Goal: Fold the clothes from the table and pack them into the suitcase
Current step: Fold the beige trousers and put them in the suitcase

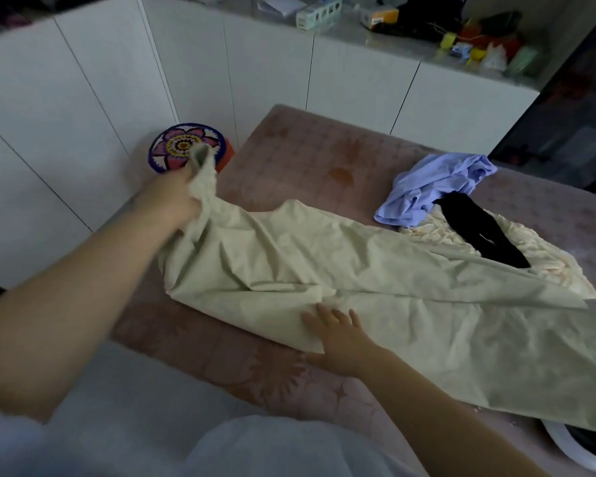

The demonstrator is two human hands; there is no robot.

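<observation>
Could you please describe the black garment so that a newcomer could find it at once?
Start at the pink table and look to its far right, where a crumpled blue shirt lies. Just nearer than the shirt, the black garment lies as a long strip on a cream cloth. It is the only dark item; the green cloth and the rest are pale.

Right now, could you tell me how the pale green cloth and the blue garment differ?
The pale green cloth lies stretched long across the table; the blue garment sits crumpled in a heap. The left hand grips the pale green cloth's raised end and the right hand rests flat on it; no hand touches the blue garment. Both are not yet folded.
</observation>
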